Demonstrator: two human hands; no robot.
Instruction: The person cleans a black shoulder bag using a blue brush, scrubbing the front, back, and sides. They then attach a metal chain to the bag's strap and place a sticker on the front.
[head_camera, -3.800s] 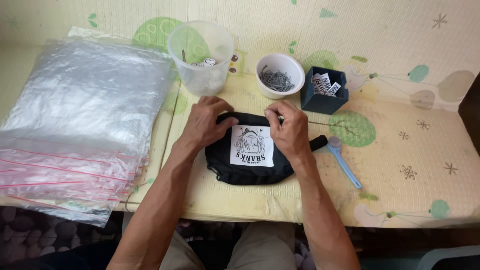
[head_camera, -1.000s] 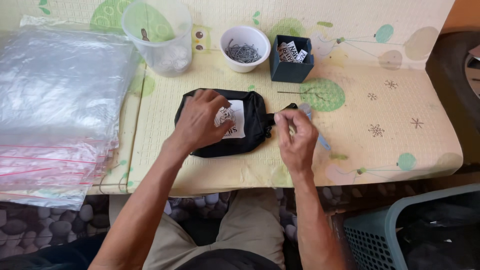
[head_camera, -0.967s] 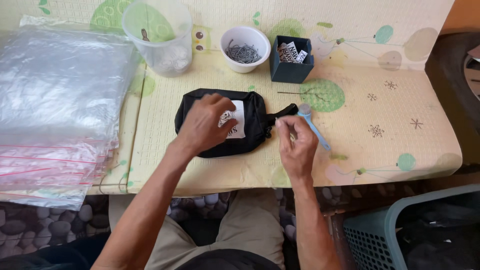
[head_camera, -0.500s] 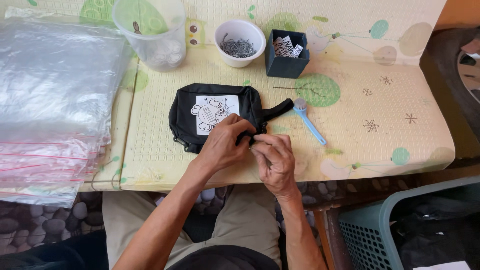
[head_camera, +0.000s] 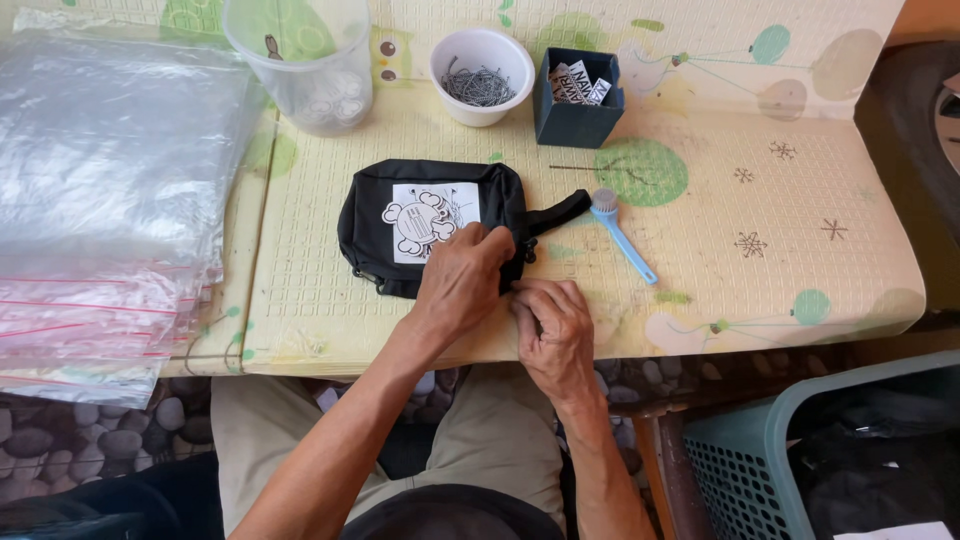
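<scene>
pouch: a small black pouch (head_camera: 430, 225) with a white cartoon patch lay flat near the middle of the pale yellow mat (head_camera: 760, 290), its strap tab pointing toward 2 o'clock.
left grip: the left hand (head_camera: 462, 282) was closed over the pouch's near right corner, fingers curled and pressing on the fabric, thumb side hidden.
right grip: the right hand (head_camera: 552, 330) sat at 4 o'clock of the pouch, touching the left hand, fingertips pinched together at the pouch's edge; whether they had hold of a zip pull or something small, i cannot tell.
what changed: a second before, the left hand lay flat across the patch and the right hand worked apart at the strap end; half a second before, both had drawn to the near corner, and they were there in this moment too, leaving the patch uncovered.
what that means: judging by this, the work had moved from the pouch's face to its lower right edge, a fine two-handed job.
near things: a light blue brush (head_camera: 622, 238) lay just beside the strap at 3 o'clock.
farther out: at 12 o'clock stood a white bowl of metal bits (head_camera: 480, 75), a dark blue box of tags (head_camera: 577, 98) and a clear plastic cup (head_camera: 305, 60).
far left: a stack of clear zip bags (head_camera: 105, 190) lay at 9 o'clock.
far right: a teal basket (head_camera: 740, 460) stood at 5 o'clock, below the mat.
</scene>
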